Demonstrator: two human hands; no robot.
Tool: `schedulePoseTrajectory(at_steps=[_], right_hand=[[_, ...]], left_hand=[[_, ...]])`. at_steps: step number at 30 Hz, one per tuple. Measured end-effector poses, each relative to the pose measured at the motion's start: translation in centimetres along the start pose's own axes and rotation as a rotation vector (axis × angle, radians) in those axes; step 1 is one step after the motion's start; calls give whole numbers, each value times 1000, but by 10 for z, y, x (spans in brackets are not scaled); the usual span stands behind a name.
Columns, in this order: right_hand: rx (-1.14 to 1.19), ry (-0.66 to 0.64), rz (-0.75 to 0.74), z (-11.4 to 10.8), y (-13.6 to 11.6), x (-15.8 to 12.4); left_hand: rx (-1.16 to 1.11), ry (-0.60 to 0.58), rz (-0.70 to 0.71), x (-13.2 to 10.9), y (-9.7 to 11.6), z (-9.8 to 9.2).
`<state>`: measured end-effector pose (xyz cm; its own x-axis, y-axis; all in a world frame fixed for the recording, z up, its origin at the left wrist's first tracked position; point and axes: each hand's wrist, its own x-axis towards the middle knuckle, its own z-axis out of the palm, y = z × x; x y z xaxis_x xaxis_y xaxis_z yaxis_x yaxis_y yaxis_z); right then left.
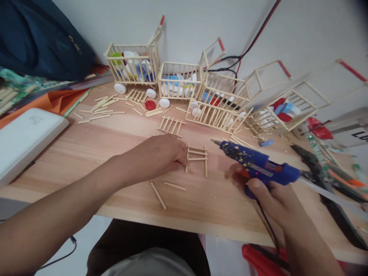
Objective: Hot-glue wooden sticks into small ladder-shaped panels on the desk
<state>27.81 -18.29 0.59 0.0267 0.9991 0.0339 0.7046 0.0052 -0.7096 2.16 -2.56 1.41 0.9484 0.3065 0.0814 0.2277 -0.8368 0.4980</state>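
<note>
My right hand is wrapped around the handle of a blue hot glue gun, its nozzle pointing left and a clear glue stick out of its back. Brown-gold specks cover the front of its body. My left hand is closed at the left rail of a small ladder-like stick frame lying on the table; its fingertips are partly hidden. Two rails and a few crosspieces make up this frame. Just behind the hand lies a second stick frame. Two loose sticks lie in front.
Several miniature stick carts with red handles stand along the wall, loaded with bottle caps. Loose sticks and a red cap lie before them. A white power bank is at left, black-and-orange pliers at right. A cord hangs from the glue gun.
</note>
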Motion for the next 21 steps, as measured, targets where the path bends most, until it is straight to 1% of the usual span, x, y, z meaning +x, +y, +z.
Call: schedulePoseTrajectory(at_steps=[2, 4, 7, 9, 10, 12, 14, 17, 21], right_hand=[[-217, 124, 53, -12, -3, -10], [-448, 218, 113, -25, 1, -18], [-701, 331, 257, -42, 21, -27], [-809, 363, 331, -51, 41, -32], [-845, 351, 312, -54, 50, -34], [-905, 367, 270, -58, 68, -38], [-934, 354, 262, -60, 80, -42], [-908, 320, 283, -61, 89, -46], [-796, 257, 307, -67, 96, -47]], left_hand=[[-3, -2, 1, 0, 0, 0], [0, -9, -6, 0, 0, 0], [-1, -17, -10, -1, 1, -1], [-4, -13, -6, -1, 1, -1], [-6, -14, -5, -1, 1, -1], [-14, -19, -7, -2, 1, -1], [-27, -21, -15, -2, 0, -1], [-33, -23, -23, -2, -1, -1], [-22, -36, -22, -2, 0, -1]])
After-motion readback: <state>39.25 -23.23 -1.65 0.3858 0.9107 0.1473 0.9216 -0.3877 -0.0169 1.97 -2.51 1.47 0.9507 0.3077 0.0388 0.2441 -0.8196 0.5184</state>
